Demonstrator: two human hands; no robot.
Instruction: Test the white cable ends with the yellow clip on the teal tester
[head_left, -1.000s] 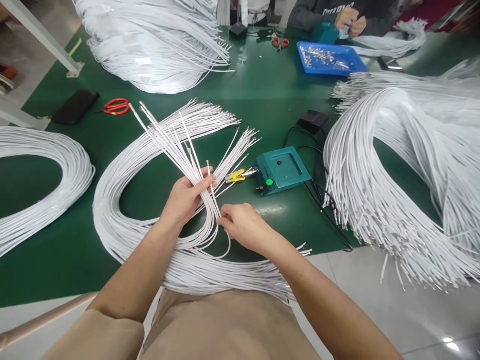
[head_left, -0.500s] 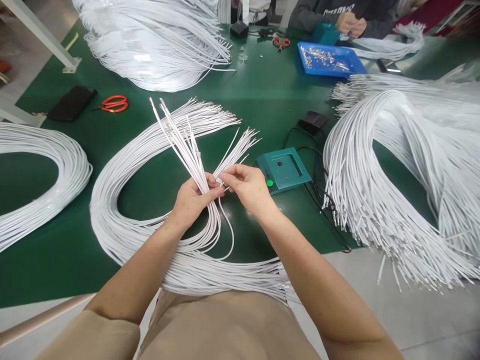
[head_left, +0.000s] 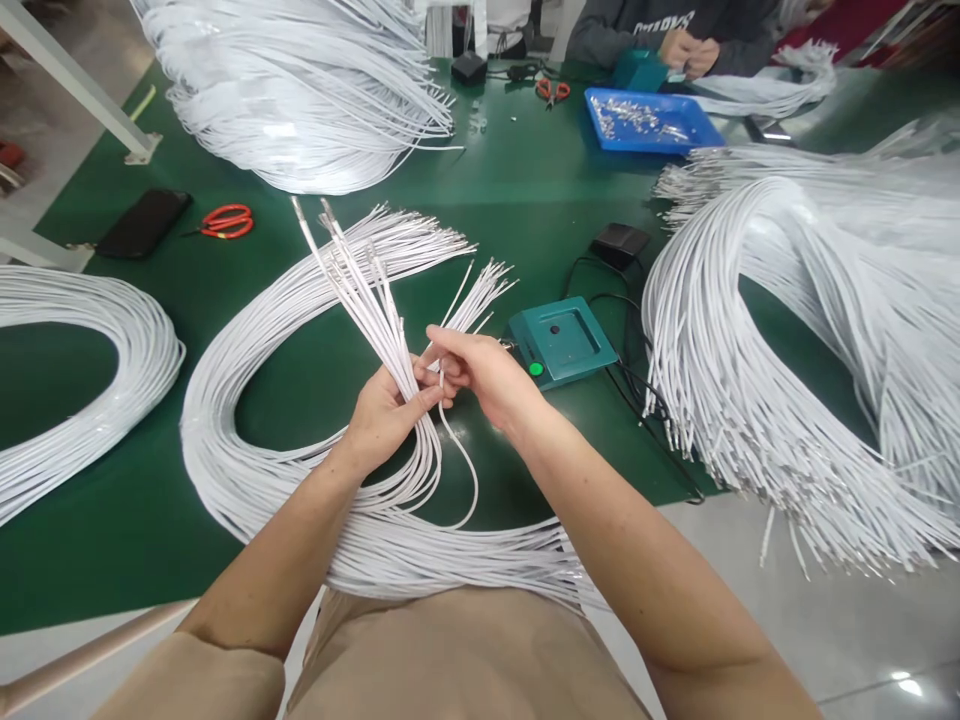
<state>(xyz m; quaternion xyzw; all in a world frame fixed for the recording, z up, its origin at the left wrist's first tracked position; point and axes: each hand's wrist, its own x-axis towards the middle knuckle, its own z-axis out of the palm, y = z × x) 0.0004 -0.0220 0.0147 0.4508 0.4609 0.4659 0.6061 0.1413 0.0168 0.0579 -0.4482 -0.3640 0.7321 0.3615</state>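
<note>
My left hand is closed round a bundle of thin white wires, whose metal-tipped ends fan up and away to the left. My right hand meets it at the middle, its fingers curled about a single white wire near the left fingertips. That wire loops down towards the table. Just beyond the right thumb, a second cluster of wire ends points up and to the right. The fingertips of both hands partly hide the spot where they meet. Beneath the hands lies a large coil of white wires, curving round to the left.
A teal device with a green button sits right of my hands, with black cables. Wire heaps lie right, behind. Orange-handled snips, a black phone and a blue tray rest farther off. A co-worker's hands work opposite.
My right hand has turned, with its thumb raised and its fingers now curled beneath. The loose loop of wire hangs slightly wider to the right. The whole view has shifted a little.
</note>
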